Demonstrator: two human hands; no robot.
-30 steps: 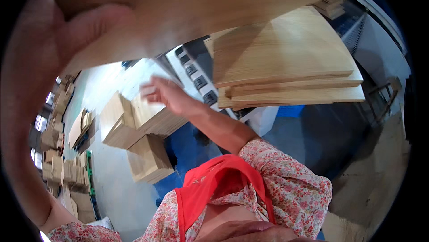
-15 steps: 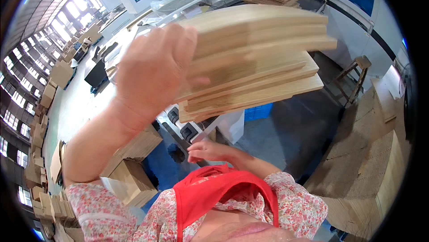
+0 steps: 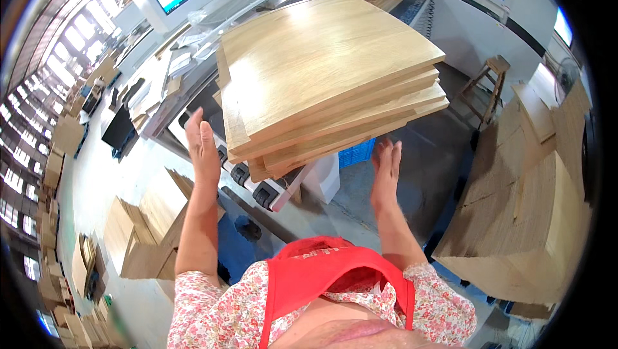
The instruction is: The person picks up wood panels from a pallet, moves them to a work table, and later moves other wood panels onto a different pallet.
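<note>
wooden boards (image 3: 322, 78), a stack of pale oak-coloured panels, sit between our two raised hands in the head view, their long axis running from lower left to upper right, away from us; our left hand (image 3: 203, 146) stands at the stack's near left corner, fingers straight and spread flat, palm turned toward the board edges, touching or just beside them, we cannot tell which; our right hand (image 3: 386, 169) is under the near right edge, fingers extended upward and open, gripping nothing; both hands look about equally near; below the stack lies a roller conveyor (image 3: 257, 185)
</note>
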